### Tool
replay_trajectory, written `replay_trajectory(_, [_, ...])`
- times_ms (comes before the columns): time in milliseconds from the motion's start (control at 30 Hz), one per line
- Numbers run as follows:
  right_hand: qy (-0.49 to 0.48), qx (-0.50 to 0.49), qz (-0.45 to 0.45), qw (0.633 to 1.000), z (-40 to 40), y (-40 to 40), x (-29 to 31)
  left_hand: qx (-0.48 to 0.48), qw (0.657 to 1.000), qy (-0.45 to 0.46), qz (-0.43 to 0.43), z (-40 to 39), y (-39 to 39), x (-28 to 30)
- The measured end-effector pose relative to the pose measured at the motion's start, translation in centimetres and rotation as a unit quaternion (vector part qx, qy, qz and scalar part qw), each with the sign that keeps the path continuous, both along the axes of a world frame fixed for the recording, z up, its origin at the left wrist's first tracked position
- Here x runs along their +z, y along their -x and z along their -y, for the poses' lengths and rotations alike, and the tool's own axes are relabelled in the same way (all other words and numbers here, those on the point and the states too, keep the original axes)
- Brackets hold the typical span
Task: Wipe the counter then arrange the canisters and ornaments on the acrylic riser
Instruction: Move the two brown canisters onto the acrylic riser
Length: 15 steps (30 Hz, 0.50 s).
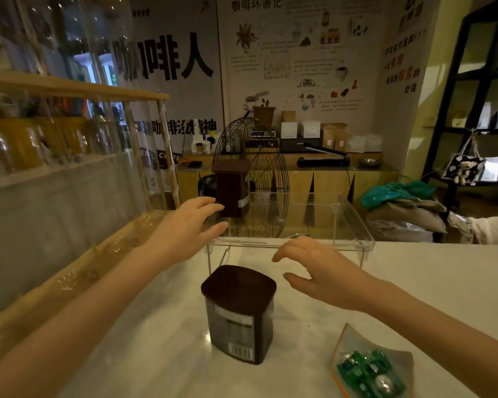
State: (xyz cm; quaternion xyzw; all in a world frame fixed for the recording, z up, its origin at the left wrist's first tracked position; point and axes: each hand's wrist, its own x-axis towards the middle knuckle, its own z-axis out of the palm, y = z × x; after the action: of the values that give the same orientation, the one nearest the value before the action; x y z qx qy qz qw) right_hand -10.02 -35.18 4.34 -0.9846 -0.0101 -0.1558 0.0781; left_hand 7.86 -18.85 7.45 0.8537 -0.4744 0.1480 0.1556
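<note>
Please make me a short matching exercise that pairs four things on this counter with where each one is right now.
Things:
1. canister with the barcode label
2. second brown canister
3. dish of green-wrapped sweets
4. right hand

Places:
A. on top of the acrylic riser, at its left end, beside the left hand
B. at the near right edge of the counter
C. open, hovering just in front of the riser
D. standing on the counter in front of the riser

Pairs: 1-D, 2-A, 3-B, 4-C
</note>
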Motion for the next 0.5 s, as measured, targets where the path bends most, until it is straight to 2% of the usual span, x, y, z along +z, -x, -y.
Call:
replay_trajectory(100, [0.002,-0.006,-0.052,0.999,-0.4,0.7,-1.1,-0.056,0.997,-0.002,0.045,-2.5,1.7,-1.1])
replay_trajectory(267, [0.000,-0.020,-0.150,0.988,-1.0,0.3,-3.3,-0.076,0.997,-0.023,0.008,-5.5,4.3,-4.0])
replay_trajectory(367, [-0.083,-0.011,-0.181,0.980,-1.4,-0.5,-4.6,-0.050,0.997,-0.009,-0.057,-5.9,6.0,-6.2])
replay_trajectory(500, [-0.195,0.010,-0.181,0.964,-2.0,-0.7,-5.0,-0.011,0.972,0.110,-0.207,-5.3,7.9,-8.7])
